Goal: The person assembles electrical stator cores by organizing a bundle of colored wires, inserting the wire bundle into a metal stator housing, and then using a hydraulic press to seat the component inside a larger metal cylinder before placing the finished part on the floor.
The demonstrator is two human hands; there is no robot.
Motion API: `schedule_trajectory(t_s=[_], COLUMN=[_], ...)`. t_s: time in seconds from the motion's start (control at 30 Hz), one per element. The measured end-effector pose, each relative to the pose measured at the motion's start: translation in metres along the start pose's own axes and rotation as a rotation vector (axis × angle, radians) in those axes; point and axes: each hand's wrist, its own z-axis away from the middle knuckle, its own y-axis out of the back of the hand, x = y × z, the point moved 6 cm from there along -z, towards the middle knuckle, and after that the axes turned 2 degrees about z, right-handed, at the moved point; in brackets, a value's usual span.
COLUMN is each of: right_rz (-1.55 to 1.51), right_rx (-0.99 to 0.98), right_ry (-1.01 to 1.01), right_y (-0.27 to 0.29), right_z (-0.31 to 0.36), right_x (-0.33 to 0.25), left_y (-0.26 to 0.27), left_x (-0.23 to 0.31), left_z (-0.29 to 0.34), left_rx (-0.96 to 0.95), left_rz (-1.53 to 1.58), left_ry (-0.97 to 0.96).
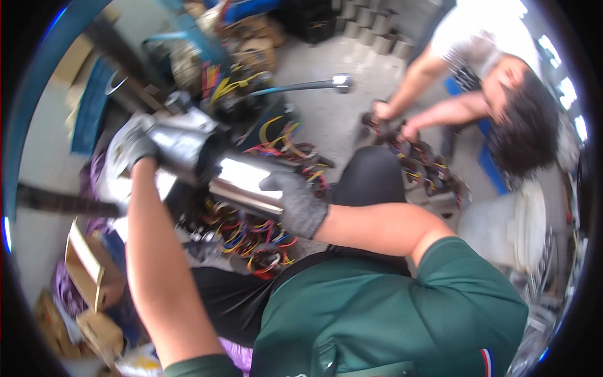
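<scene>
My left hand [139,141], in a grey glove, is closed around the outer end of a dull silver metal cylinder [179,147]. A shiny metal tube [245,182] lies in line with it on the right, its near end gripped by my right hand [300,204], also gloved. The cylinder's dark end meets or overlaps the tube; blur hides whether they are joined. Both are held above several wire-wound motor stators [267,257] with red, yellow and blue leads. Behind my left hand is a pale round surface [116,166], partly covered.
A co-worker [496,81] bends over a row of stators [418,166] at right. A blue-handled rod [295,87] with a metal head sticks out ahead. An open cardboard box [94,267] sits at left, a white bucket [505,223] at right. Grey cylinders [370,28] stand at the back.
</scene>
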Motion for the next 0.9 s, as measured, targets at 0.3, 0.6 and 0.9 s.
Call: schedule_trajectory(t_s=[0.3,0.6,0.9], right_rz=[-0.047,1.051,1.594], right_rx=[-0.169,-0.008,0.664], right_ry=[-0.033,0.456,-0.398], right_y=[0.046,0.210,0.551], right_z=[-0.040,-0.021,0.010], right_x=[-0.124,-0.231,-0.046], left_y=[-0.045,-0.050,-0.061], left_x=[-0.024,-0.042,-0.084], left_z=[-0.025,-0.029,-0.047], left_rx=[-0.215,-0.231,-0.232], left_rz=[0.099,0.377,0.655], left_ry=[0.206,0.232,0.327])
